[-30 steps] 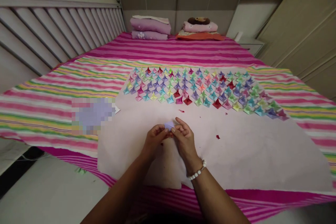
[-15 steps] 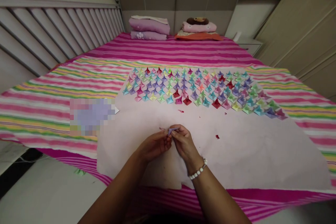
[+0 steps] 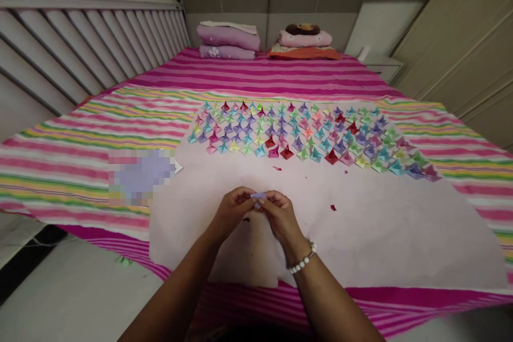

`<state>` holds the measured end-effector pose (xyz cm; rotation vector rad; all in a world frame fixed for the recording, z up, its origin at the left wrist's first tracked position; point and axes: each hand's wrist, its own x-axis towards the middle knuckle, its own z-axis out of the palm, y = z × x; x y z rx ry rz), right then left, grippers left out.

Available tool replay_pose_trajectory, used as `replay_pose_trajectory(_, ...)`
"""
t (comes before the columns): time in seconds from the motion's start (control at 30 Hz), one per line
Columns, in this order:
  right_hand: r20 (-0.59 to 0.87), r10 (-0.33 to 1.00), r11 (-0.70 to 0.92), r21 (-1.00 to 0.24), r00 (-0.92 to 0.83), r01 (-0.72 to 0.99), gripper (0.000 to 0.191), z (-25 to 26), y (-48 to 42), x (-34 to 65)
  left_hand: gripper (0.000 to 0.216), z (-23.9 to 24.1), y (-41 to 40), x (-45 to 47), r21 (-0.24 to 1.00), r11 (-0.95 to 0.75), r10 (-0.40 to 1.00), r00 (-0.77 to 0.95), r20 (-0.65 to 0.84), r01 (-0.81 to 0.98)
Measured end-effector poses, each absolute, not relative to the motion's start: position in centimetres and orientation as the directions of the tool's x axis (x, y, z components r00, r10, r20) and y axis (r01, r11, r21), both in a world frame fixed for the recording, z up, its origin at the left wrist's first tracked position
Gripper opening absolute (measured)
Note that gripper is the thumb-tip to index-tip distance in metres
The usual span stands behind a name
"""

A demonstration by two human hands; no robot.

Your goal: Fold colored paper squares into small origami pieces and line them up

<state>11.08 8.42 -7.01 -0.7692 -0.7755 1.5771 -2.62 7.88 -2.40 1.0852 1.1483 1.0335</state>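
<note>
My left hand [image 3: 230, 212] and my right hand [image 3: 279, 215] meet over a pale pink sheet [image 3: 360, 230] spread on the bed. Both pinch a small lilac paper piece [image 3: 258, 196] between their fingertips. A white bead bracelet [image 3: 302, 262] circles my right wrist. Beyond the hands lie several rows of small folded paper shapes [image 3: 304, 136] in blue, green, purple, pink and red.
The bed carries a pink, yellow and green striped cover [image 3: 80, 133]. Folded pillows and blankets [image 3: 228, 41] sit at the headboard. A blurred patch [image 3: 140, 176] lies left of the sheet. Small red paper scraps [image 3: 332, 207] dot the sheet. A slatted rail [image 3: 80, 48] runs along the left.
The hands stayed in place while the fingers worked the lilac paper; it turned from a raised flap to a flatter piece pinched between both hands.
</note>
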Motion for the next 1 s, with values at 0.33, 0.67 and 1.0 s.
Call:
replay_pose_trajectory(0.33,-0.035,0.993,-0.094,-0.811,-0.112,-0.578,0.010,-6.56,8.40,11.10,0.009,-3.30,7.79,-2.10,0.962,0.203,0.979,0.067,-0.194,-0.181)
replay_pose_trajectory(0.67,-0.069,0.982,-0.168,-0.740,-0.174,-0.651,0.015,-6.34,8.35,11.25,0.019,-3.21,7.69,-2.05,0.943,0.220,0.975,0.018,-0.223,-0.248)
replay_pose_trajectory(1.0,-0.093,0.982,-0.176,-0.747,-0.162,-0.641,0.013,-6.33,8.33,11.27,0.020,-2.70,7.59,-2.10,0.979,0.168,0.985,-0.018,-0.171,-0.114)
